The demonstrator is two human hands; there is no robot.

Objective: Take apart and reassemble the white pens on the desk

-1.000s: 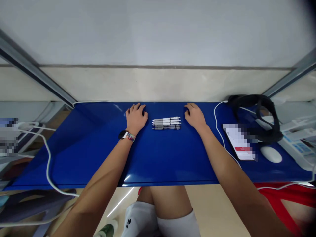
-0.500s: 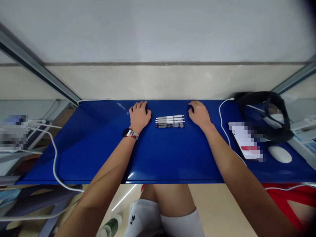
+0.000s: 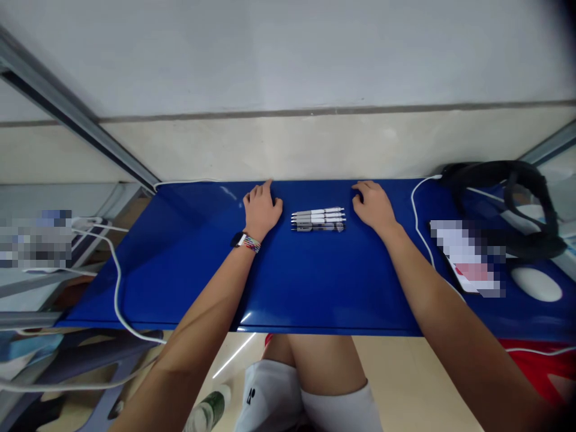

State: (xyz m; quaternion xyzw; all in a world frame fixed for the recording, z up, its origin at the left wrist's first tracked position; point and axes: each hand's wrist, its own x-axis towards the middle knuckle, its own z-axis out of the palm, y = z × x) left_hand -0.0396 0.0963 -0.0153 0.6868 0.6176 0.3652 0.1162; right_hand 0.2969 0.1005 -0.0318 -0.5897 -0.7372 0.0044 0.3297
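Several slim pens (image 3: 318, 214) lie side by side on the blue tabletop (image 3: 315, 276), tips pointing left. Most have white barrels with grey grips; the nearest pen (image 3: 317, 227) is darker with a see-through barrel. To the left of them rests my left hand (image 3: 262, 211), palm down with fingers apart, a watch with a multicoloured band (image 3: 250, 242) on its wrist. On the other side, my right hand (image 3: 373, 208) lies on the table, fingers loosely bent and thumb apart. Neither hand touches the pens or holds anything.
At the right lie a phone (image 3: 468, 264), a white computer mouse (image 3: 536, 284) and a black strap-like headset (image 3: 517, 240). White cables (image 3: 416, 219) run along both sides. A pale wall (image 3: 315, 144) stands behind the table, and a bottle (image 3: 211, 411) is on the floor.
The whole view has shifted slightly, so everything appears a little farther right. My left index finger looks straighter; the pens and hands otherwise keep their places.
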